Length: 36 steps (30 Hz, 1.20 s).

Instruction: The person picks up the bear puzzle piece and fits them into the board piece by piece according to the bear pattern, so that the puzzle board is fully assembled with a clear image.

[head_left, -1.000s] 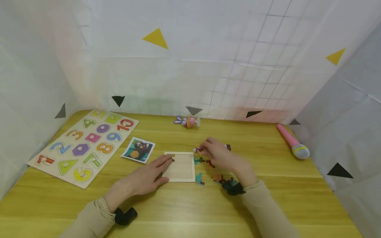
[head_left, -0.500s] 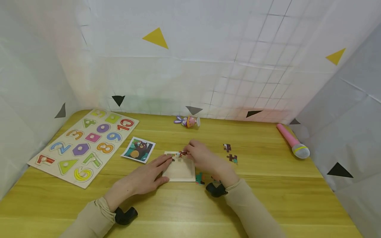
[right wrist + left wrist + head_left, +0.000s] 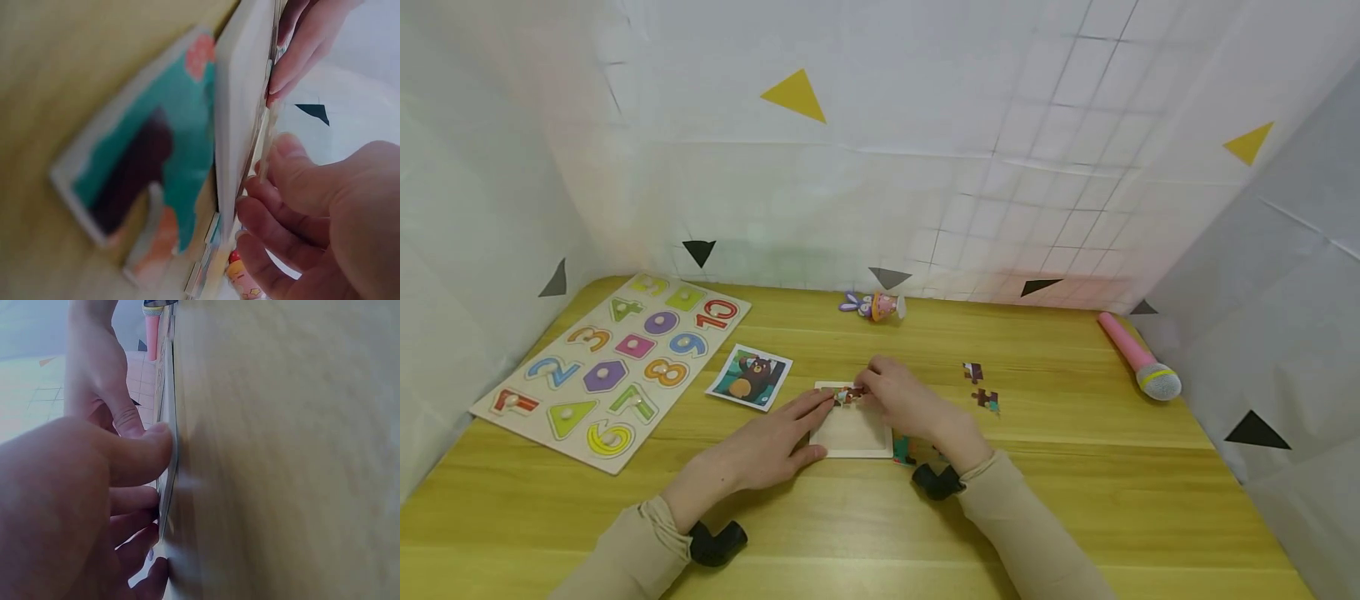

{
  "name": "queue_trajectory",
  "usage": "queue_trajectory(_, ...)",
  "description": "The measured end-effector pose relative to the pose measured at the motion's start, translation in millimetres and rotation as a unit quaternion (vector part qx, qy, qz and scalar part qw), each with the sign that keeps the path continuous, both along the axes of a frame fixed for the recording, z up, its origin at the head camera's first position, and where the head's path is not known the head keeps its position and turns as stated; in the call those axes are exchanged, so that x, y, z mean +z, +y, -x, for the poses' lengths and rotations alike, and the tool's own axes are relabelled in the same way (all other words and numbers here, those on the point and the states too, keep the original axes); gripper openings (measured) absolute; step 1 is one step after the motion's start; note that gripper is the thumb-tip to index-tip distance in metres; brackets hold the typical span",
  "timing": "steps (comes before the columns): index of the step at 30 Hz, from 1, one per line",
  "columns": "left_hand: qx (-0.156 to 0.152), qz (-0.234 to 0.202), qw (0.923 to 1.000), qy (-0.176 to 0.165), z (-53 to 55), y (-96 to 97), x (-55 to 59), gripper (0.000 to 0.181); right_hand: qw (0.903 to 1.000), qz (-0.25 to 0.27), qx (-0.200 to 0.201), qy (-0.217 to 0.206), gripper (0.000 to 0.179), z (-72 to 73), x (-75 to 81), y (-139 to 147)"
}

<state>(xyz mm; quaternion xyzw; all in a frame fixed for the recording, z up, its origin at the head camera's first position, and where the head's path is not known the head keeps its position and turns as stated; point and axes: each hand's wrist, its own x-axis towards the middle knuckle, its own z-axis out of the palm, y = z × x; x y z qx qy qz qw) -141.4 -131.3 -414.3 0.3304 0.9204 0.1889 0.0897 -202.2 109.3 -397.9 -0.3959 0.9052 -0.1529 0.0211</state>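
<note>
A shallow wooden puzzle tray (image 3: 850,440) lies on the table in front of me. My left hand (image 3: 763,446) rests on its left side, with extended fingers over the upper left corner and the thumb by the lower left. At the tray's top edge my right hand (image 3: 910,406) pinches a jigsaw piece (image 3: 848,395) between thumb and fingers. In the right wrist view that piece (image 3: 269,140) is tilted up against the tray. Another piece under the left fingertips is mostly hidden. A teal jigsaw piece (image 3: 903,451) lies right of the tray, partly under the right hand.
Two loose jigsaw pieces, one higher (image 3: 972,372) and one lower (image 3: 986,400), lie further right. A bear picture card (image 3: 750,378) and a number-and-shape board (image 3: 617,367) are at left. A rabbit figure (image 3: 874,307) lies behind, a pink toy microphone (image 3: 1138,357) at far right.
My right hand has moved left from the loose pieces to the tray's top edge, bringing a jigsaw piece, then slightly further left. The left hand has stayed in place.
</note>
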Motion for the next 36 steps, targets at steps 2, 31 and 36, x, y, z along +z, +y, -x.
queue_trajectory(2, 0.001, 0.001, 1.0, 0.001, 0.0, 0.4, 0.0, 0.066, 1.0, 0.003, 0.002, 0.003, 0.02, -0.4, -1.3, 0)
queue_trajectory(31, -0.001, 0.029, 0.9984, 0.048, 5.4, 12.0, 2.8, 0.065, 0.9995, 0.033, -0.003, 0.001, 0.023, -0.4, -7.2, 1)
queue_trajectory(36, 0.002, 0.037, 0.998, 0.052, 6.6, 14.5, 3.3, 0.065, 0.9989, 0.045, -0.005, -0.009, 0.022, 0.6, -8.1, 2)
